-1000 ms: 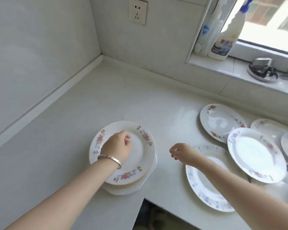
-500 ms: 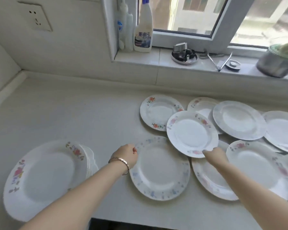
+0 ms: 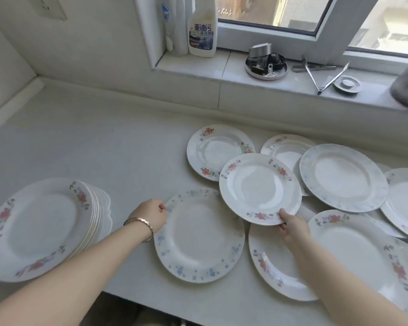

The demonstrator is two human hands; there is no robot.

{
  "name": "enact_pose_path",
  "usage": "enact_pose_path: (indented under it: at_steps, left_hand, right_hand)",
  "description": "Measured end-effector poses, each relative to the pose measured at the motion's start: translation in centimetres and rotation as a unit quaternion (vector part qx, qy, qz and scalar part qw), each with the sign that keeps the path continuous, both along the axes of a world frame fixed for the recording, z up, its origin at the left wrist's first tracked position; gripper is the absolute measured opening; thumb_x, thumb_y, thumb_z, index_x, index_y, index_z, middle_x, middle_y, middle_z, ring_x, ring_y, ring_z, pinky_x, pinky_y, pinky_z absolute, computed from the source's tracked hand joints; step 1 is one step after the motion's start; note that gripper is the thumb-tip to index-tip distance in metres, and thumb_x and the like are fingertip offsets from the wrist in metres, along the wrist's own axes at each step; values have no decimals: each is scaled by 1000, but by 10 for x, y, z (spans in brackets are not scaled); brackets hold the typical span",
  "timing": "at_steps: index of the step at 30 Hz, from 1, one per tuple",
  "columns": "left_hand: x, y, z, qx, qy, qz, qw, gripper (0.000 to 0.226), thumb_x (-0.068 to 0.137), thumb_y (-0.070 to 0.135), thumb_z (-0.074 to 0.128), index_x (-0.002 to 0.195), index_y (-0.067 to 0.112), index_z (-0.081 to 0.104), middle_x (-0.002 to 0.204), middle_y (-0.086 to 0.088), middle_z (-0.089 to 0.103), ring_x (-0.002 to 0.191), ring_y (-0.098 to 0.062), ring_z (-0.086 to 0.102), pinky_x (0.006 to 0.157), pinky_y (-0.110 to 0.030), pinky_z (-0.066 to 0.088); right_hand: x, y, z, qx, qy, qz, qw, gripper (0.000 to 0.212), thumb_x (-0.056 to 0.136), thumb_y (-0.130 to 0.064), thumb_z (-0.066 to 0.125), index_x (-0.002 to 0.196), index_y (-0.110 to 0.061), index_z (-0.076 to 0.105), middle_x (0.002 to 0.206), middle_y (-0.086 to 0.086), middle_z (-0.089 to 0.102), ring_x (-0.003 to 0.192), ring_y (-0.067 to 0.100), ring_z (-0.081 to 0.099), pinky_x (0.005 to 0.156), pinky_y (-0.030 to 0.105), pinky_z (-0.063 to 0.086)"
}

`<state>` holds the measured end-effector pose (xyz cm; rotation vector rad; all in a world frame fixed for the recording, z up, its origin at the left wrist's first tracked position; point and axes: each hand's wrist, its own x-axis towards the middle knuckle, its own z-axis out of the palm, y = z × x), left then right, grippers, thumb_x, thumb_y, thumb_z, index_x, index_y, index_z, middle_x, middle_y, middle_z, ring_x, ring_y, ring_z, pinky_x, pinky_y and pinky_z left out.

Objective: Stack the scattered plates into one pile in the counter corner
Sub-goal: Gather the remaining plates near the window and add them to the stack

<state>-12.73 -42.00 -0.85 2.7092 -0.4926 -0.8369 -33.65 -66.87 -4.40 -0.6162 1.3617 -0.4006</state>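
The pile (image 3: 45,229) stands on the desk's (image 3: 104,149) left, and at least 8 plates are still scattered. The right hand (image 3: 292,225) pinches the pink-flowered plate (image 3: 259,189). The left hand (image 3: 151,216) curls at the blue-flowered plate's (image 3: 199,234) rim; I cannot tell whether it grips.

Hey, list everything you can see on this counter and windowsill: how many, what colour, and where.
plate pile: one, white with pink flowers, counter left
blue-flowered plate: one, white, counter centre front
pink-flowered plate: one, white, centre, overlapping neighbours
other loose plates: at least six, white, overlapping at right
cleaner bottles: two, white, windowsill left
metal dish: one, silver, windowsill middle
tongs: one, silver, windowsill right
left hand: one, fingers pinch blue-flowered plate's left rim
right hand: one, fingers grip pink-flowered plate's near rim
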Motion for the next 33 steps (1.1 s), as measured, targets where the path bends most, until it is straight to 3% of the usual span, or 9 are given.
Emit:
enact_pose_path:
  at_steps: [3,6,11,17,19,21,24,27,33]
  left_hand:
    - [7,14,4,-16,-9,25,1000,19,86,10,46,74,22,55,88,-7,66,93,-28,64,81,-30,49]
    - [18,40,14,-35,-18,52,998,17,85,11,46,77,19,59,93,-11,72,91,-30,66,81,-33,52]
    - [46,110,37,-61,-52,123,989,17,85,12,48,75,23,55,95,-13,72,92,-31,66,84,-34,52]
    - [66,227,44,-83,-80,251,961,20,86,11,46,78,22,61,96,-12,72,90,-31,68,85,-35,53]
    - [69,264,42,-88,-80,293,949,18,87,11,48,84,18,64,98,-13,72,90,-32,68,85,-35,53]
    - [71,299,39,-87,-74,327,938,18,86,13,49,77,23,60,96,-11,73,88,-30,69,86,-38,54]
    - [70,340,29,-70,-61,359,929,24,85,13,47,67,28,54,92,-7,73,84,-28,69,84,-38,55]
    - [71,365,20,-69,-44,375,923,26,85,12,47,65,28,52,93,-7,72,84,-28,69,83,-37,55]
    - [80,375,12,-75,-24,376,923,27,85,12,46,65,29,50,93,-5,72,85,-28,68,83,-37,55]
  right_hand:
    - [3,5,15,0,-44,3,999,14,91,1,51,103,-5,54,74,4,69,65,17,67,44,20,55]
    - [23,20,34,-11,-84,48,995,13,92,0,50,90,-11,57,57,-4,72,50,8,69,45,19,55]
    - [87,75,73,-34,-125,163,978,12,90,0,52,86,-9,58,57,-1,72,49,10,68,52,21,57]
    - [164,177,90,-56,-115,311,942,11,83,1,60,83,-10,62,73,6,66,50,13,66,50,20,57]
    - [184,211,89,-60,-106,350,929,11,83,0,60,78,-9,61,70,6,65,47,13,65,50,20,56]
    - [201,242,86,-66,-89,384,916,14,85,-1,58,74,-10,60,67,5,65,51,15,65,55,23,55]
    - [219,277,77,-64,-71,412,906,15,86,-1,57,74,-10,58,73,8,63,61,21,62,58,24,55]
    - [229,301,69,-65,-50,423,902,15,85,0,57,75,-9,58,74,9,63,59,20,63,51,23,54]
    - [232,317,60,-84,-14,428,900,12,87,0,57,78,-8,60,77,10,63,66,21,61,58,25,55]
